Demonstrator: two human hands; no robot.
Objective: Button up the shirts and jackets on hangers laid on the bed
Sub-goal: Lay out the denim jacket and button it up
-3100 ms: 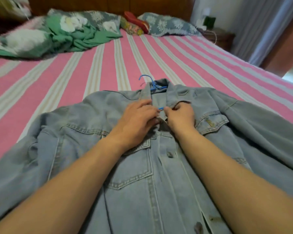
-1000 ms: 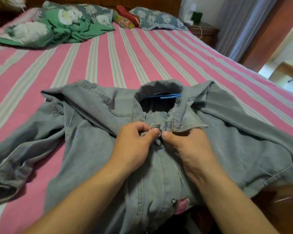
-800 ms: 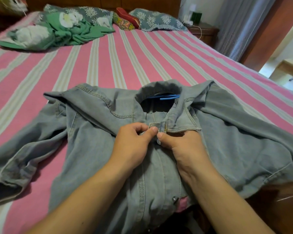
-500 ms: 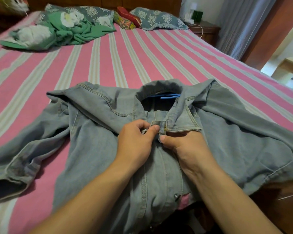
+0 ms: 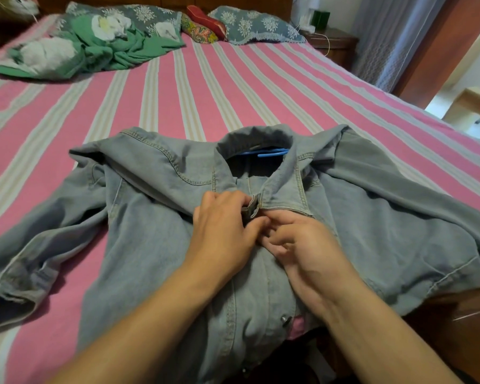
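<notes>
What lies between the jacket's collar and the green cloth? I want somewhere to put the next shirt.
Head view: only bare striped bedspread between the denim jacket and the green cloth.

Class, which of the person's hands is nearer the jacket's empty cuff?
Left. The left hand is on the cuff side of the placket; the right hand lies beyond it.

- At the head of the bed you have two blue-grey floral pillows (image 5: 257, 26), with a small red patterned cushion (image 5: 204, 26) lying between them.
- To your far left lies a crumpled green sheet with white flowers (image 5: 94, 48).
- To your right, past the bed's corner, a wooden nightstand (image 5: 333, 45) carries a dark green box (image 5: 320, 20), beside a grey curtain (image 5: 394, 37).
</notes>
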